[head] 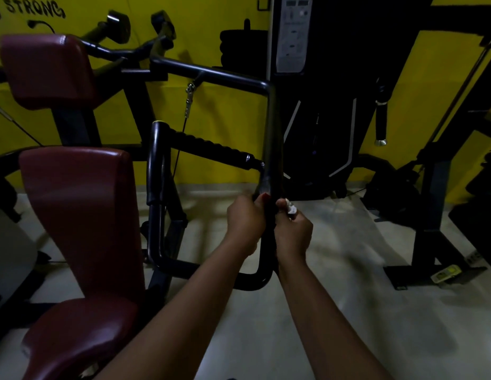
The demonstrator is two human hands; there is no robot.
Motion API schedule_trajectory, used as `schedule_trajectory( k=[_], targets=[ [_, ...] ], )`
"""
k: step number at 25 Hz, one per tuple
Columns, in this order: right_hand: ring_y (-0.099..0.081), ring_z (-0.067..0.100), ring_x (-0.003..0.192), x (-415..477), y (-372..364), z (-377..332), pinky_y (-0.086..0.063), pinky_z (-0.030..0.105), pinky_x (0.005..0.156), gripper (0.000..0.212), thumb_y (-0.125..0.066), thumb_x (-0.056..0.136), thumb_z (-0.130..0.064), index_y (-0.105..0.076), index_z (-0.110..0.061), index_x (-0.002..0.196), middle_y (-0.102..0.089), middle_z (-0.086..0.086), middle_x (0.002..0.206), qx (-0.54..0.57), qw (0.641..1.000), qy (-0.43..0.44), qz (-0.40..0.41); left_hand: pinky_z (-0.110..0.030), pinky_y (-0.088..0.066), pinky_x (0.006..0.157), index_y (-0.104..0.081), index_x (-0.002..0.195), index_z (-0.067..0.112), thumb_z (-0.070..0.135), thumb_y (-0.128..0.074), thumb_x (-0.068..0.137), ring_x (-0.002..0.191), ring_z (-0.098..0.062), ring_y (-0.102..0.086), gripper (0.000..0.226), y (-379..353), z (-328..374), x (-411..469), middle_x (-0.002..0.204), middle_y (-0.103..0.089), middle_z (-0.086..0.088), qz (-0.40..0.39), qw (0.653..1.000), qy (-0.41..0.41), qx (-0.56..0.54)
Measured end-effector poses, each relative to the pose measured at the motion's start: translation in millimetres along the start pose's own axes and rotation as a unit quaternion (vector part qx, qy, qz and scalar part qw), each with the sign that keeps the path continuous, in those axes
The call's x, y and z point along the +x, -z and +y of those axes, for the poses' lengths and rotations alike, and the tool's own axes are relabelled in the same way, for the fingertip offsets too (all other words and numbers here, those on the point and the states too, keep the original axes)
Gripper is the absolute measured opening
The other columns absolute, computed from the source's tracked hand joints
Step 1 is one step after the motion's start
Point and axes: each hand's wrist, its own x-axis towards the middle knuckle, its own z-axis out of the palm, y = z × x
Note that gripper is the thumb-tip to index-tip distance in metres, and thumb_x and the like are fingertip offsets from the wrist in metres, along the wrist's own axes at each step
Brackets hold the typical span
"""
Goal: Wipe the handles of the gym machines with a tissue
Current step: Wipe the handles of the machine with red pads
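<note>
Tissue (291, 208) pinched against the handle (270, 160) by right hand (293, 231), left hand (245, 218) clenched alongside — protruding wad could slip free.

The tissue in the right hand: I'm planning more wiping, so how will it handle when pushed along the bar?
Probably floppy and light: the tissue is a crumpled white wad bunched in the right hand. It likely slides easily, since the black bar looks smooth and glossy.
</note>
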Motion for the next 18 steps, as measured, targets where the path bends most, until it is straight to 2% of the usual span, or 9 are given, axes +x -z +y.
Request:
schedule_trajectory(
  k=[2,5,7,9,10,12,15,16,18],
  targets=[
    [-0.066,0.022,0.092,4,1,-2,-0.041,0.019,0.058,0.016,-0.06,0.094,-0.023,-0.072,-0.015,0.102,-0.071,0.007,0.093,-0.019,1.0,-0.008,0.014,-0.046,-0.057,0.076,-0.064,0.101,0.005,0.036,-0.044,0.101,0.082,-0.029,-0.066,0.037,-4,1,0,0.092,-0.067,-0.015,0.034,0.998,-0.014,0.042],
    [-0.066,0.022,0.1,2,0,-7,-0.041,0.013,0.058,0.02,-0.061,0.093,-0.021,-0.071,-0.015,0.109,-0.071,0.005,0.1,-0.008,1.0,0.001,0.01,-0.049,-0.056,0.079,-0.065,0.102,0.005,0.037,-0.044,0.1,0.084,-0.032,-0.065,0.038,-3,7,-1,0.093,-0.067,-0.017,0.039,0.998,0.002,0.046],
    [-0.062,0.018,0.112,-6,0,-12,-0.041,0.002,0.065,0.033,-0.061,0.094,-0.02,-0.063,-0.012,0.126,-0.068,0.004,0.116,-0.011,0.998,0.062,0.004,-0.05,-0.057,0.079,-0.066,0.105,0.007,0.04,-0.048,0.098,0.086,-0.033,-0.066,0.038,3,9,-4,0.097,-0.068,-0.016,0.015,1.0,0.023,-0.002],
    [-0.056,0.021,0.123,-13,1,-12,-0.042,0.004,0.086,0.039,-0.061,0.094,-0.014,-0.056,-0.006,0.132,-0.06,0.01,0.131,-0.062,0.979,0.193,0.017,-0.044,-0.058,0.076,-0.067,0.108,0.006,0.039,-0.048,0.099,0.088,-0.031,-0.066,0.039,11,16,-10,0.102,-0.068,-0.014,-0.035,0.993,0.07,-0.093],
    [-0.054,0.023,0.126,-15,1,-9,-0.042,0.012,0.097,0.04,-0.061,0.093,-0.01,-0.056,-0.002,0.132,-0.057,0.014,0.134,-0.103,0.958,0.265,0.021,-0.039,-0.057,0.072,-0.066,0.109,0.005,0.041,-0.044,0.101,0.089,-0.03,-0.065,0.043,17,20,-13,0.103,-0.067,-0.014,-0.054,0.985,0.098,-0.131],
    [-0.048,0.026,0.132,-12,3,0,-0.041,0.029,0.107,0.041,-0.059,0.092,-0.008,-0.055,0.002,0.131,-0.054,0.017,0.137,-0.177,0.912,0.371,0.007,-0.034,-0.053,0.069,-0.066,0.109,0.008,0.051,-0.028,0.102,0.097,-0.03,-0.064,0.058,27,26,-21,0.107,-0.067,-0.012,-0.082,0.97,0.142,-0.179],
    [-0.036,0.029,0.139,8,-4,-10,-0.028,0.034,0.115,0.042,-0.05,0.092,-0.015,-0.058,0.001,0.129,-0.051,0.018,0.139,-0.281,0.85,0.44,-0.071,-0.038,-0.052,0.077,-0.067,0.104,0.014,0.071,-0.012,0.093,0.1,-0.027,-0.063,0.08,35,29,-25,0.105,-0.069,-0.009,-0.108,0.964,0.153,-0.191],
    [-0.041,0.031,0.136,14,-10,-18,-0.027,0.037,0.114,0.039,-0.048,0.089,-0.014,-0.063,0.001,0.122,-0.056,0.019,0.133,-0.326,0.814,0.468,-0.108,-0.04,-0.052,0.081,-0.066,0.107,0.014,0.075,-0.01,0.089,0.1,-0.028,-0.063,0.085,36,30,-23,0.106,-0.069,-0.011,-0.1,0.965,0.155,-0.184],
    [-0.059,0.033,0.115,20,-16,-29,-0.035,0.044,0.109,0.035,-0.046,0.084,-0.013,-0.072,0.0,0.102,-0.069,0.018,0.109,-0.377,0.738,0.537,-0.159,-0.044,-0.053,0.082,-0.067,0.107,0.012,0.081,-0.007,0.084,0.096,-0.031,-0.065,0.094,39,31,-19,0.102,-0.069,-0.015,-0.083,0.964,0.171,-0.187]
  ],
)
